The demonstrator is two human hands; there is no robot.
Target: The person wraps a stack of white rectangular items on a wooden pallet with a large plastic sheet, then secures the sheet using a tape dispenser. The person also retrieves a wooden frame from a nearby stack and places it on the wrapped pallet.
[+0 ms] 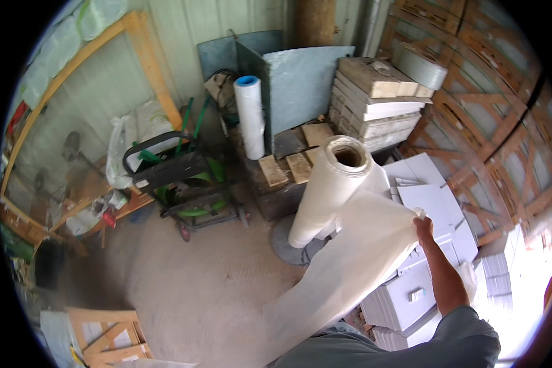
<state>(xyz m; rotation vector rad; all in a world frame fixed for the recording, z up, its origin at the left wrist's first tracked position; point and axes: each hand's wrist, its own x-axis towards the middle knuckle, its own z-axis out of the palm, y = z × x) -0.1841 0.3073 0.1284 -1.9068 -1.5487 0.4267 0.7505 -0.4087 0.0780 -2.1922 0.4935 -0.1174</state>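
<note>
A large upright roll of whitish plastic film (330, 184) stands in front of me on a dark round base (282, 240). From it a wide loose sheet of film (349, 260) stretches down toward my body and the lower edge. My right hand (423, 229), arm reaching out, is closed on the upper edge of this sheet, to the right of the roll. The roll's hollow cardboard core shows at its top. My left hand is not in view.
Stacks of white flat panels (432, 202) lie close by on the right. Behind the roll, a low platform holds a smaller film roll (249, 116), wood pieces (299, 167) and stacked boards (380, 110). A black-and-green cart (193, 184) stands left, and a wooden frame (107, 334) lies lower left.
</note>
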